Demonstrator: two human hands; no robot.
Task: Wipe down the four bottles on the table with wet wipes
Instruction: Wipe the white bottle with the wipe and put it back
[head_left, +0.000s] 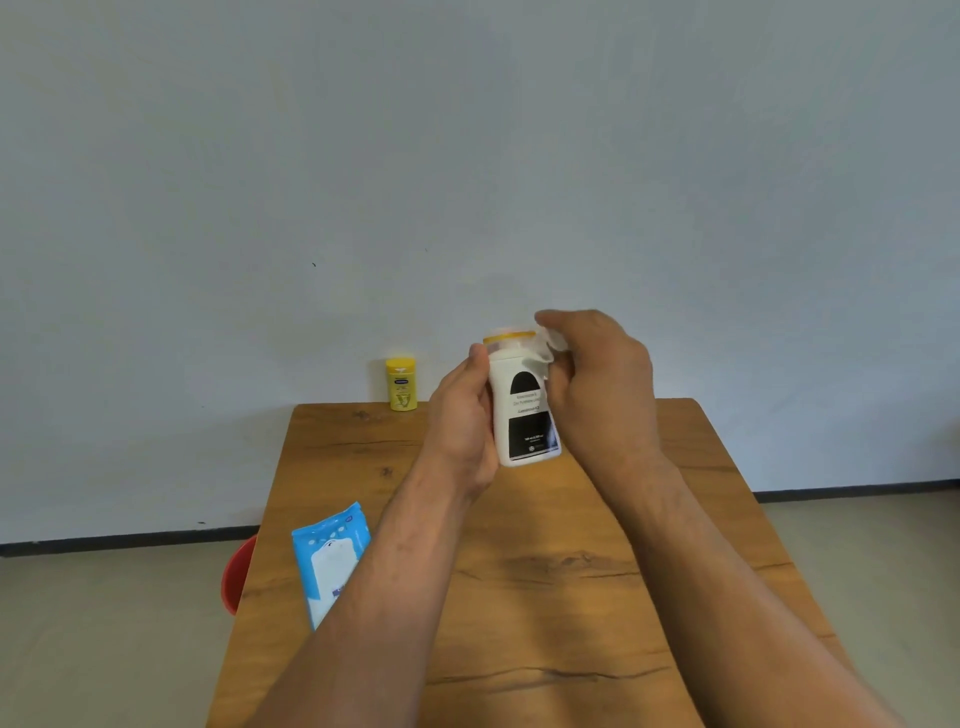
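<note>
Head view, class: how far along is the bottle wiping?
Done: nothing shows as finished. In hand: the left hand holds the white bottle while the right hand presses a wet wipe near its cap. Left: the yellow bottle at the far edge of the table, if unwiped; the other two bottles are out of view.

Here's a brown wooden worktop with dark grain lines (545, 597) running away towards the back, and a couple of dark knots (385, 472) show on its left half. Its far edge sits against a plain pale grey-blue wall (467, 156). Down the left side, a red rounded plastic container (238, 577) peeks out from behind the worktop's edge, on the beige floor (104, 649). A black skirting strip (130, 540) runs along the foot of the wall.
</note>
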